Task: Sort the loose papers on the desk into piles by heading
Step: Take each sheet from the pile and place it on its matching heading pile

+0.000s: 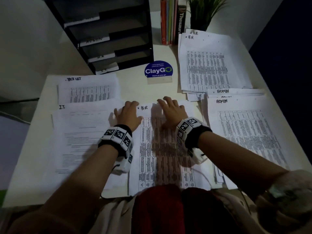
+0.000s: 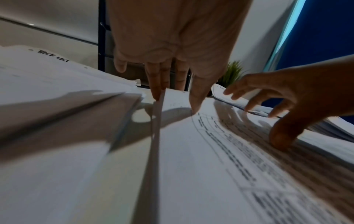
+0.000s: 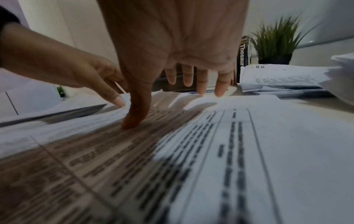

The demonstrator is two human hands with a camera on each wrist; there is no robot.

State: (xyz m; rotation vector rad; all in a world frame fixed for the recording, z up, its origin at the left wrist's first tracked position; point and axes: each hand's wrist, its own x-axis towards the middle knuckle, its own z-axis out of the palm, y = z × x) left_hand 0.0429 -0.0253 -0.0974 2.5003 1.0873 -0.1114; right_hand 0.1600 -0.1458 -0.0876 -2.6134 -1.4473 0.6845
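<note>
A printed table sheet headed "H.R" [image 1: 165, 149] lies in front of me on the white desk [image 1: 135, 88]. My left hand [image 1: 130, 112] rests at its top left corner: straight fingers [image 2: 158, 91] touch the sheet's slightly raised left edge, and the thumb presses on top. My right hand [image 1: 170, 110] lies spread over the sheet's upper part, its thumb [image 3: 134, 118] pressing the print while the other fingers hover just above. Around it lie an "I.T" pile [image 1: 81, 132], a "Task list" pile [image 1: 87, 88], an "H.R" pile [image 1: 209, 65] and an "ADMIN" pile [image 1: 244, 132].
A black tiered paper tray [image 1: 108, 36] with labelled levels stands at the back left. Upright books [image 1: 170, 21] and a potted plant [image 1: 202, 12] stand at the back. A blue "ClayGo" sign [image 1: 158, 71] sits mid-desk. The desk's right edge runs close beside the ADMIN pile.
</note>
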